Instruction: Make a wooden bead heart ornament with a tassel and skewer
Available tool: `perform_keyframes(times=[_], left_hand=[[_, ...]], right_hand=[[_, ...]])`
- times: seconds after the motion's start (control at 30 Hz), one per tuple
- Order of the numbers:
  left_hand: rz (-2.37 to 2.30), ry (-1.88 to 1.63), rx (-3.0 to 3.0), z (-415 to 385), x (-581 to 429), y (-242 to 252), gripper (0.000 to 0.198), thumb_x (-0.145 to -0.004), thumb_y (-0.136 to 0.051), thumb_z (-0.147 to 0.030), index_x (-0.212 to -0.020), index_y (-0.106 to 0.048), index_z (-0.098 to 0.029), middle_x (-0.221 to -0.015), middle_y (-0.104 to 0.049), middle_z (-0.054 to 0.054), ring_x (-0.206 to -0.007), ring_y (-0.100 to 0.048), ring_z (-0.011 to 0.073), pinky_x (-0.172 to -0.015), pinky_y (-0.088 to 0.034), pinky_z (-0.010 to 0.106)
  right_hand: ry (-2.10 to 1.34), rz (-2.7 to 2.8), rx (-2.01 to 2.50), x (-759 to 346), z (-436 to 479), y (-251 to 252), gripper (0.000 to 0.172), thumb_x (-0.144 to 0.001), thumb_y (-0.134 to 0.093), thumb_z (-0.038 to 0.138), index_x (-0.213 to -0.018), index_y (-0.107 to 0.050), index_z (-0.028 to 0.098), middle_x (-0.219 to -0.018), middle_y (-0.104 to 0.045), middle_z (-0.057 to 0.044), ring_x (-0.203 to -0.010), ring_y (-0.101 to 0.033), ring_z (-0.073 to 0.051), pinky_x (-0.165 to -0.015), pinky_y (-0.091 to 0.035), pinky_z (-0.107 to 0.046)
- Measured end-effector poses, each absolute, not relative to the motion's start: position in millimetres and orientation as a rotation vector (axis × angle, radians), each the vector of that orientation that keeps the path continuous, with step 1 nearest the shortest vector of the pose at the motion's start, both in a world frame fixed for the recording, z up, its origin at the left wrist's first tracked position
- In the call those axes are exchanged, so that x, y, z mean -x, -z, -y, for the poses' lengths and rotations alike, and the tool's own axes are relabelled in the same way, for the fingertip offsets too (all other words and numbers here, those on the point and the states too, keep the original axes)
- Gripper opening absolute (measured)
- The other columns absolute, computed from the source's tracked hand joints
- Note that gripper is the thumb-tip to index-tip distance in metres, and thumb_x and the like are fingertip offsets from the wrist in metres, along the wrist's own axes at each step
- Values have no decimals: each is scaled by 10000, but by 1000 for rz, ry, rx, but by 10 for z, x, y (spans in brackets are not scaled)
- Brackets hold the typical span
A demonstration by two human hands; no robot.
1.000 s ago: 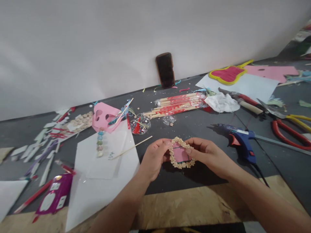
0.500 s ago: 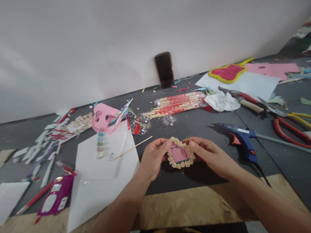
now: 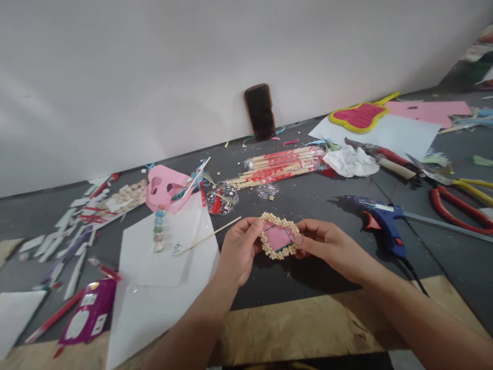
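Bead heart at centre frame, held just above dark table. Left hand pinches left rim, thumb on beads. Right hand pinches right rim, fingers pressed together on it.

Risks, judged:
- Beads only edge-stuck around pink card; squeeze or twist from either side could pop some off.
- Thin card could buckle under two-sided pressure.
- Glue gun lies just right of right hand, cord running to lower right; elbow snag could drag it.
- Loose stick near left hand, easily knocked.
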State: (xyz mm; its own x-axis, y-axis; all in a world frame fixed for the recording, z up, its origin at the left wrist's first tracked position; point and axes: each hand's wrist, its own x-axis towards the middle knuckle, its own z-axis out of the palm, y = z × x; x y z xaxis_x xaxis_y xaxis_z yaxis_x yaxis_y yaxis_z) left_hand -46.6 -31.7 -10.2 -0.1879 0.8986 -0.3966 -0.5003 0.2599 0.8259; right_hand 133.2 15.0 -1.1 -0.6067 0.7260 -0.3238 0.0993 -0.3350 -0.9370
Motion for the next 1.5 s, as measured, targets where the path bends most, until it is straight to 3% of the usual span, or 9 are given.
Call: perform_keyframes(times=[0.8,0.93,1.13,1.5], left_hand=[[-1224,-1244,-521,333,442,116,286,-716,-718,-391,-795,-622,-133,-683,-616,-7,-576,-575,86,-566,-540,234],[-1214,-1200,-505,349,411,109,287,-702,-733,-379,-782,-610,-133,-668,-614,-11,-562,-582,84,-547,-538,219],[-1218,-1167,-497,354,394,95,315,-657,-760,-393,-756,-604,-138,-649,-619,-15,-548,-587,85,-544,-542,221],[-1205,-1099,-556,352,437,88,280,-719,-721,-356,-852,-631,-126,-701,-665,18,-596,-622,106,-568,-560,232]], right_hand=[[-1929,1272,1130,-1309,-158,66,397,-772,-632,516,-998,-622,190,-862,-636,-32,-720,-568,-119,-643,-491,-239],[-1856,1360,1193,-1303,-159,46,374,-752,-656,499,-965,-619,193,-825,-628,-17,-646,-521,-99,-552,-432,-210],[-1821,1410,1166,-1310,-176,63,359,-730,-667,500,-899,-630,186,-825,-633,-26,-698,-548,-130,-613,-451,-244],[-1862,1279,1204,-1350,-197,91,372,-793,-585,547,-945,-641,212,-780,-620,-6,-675,-553,-122,-603,-460,-246]])
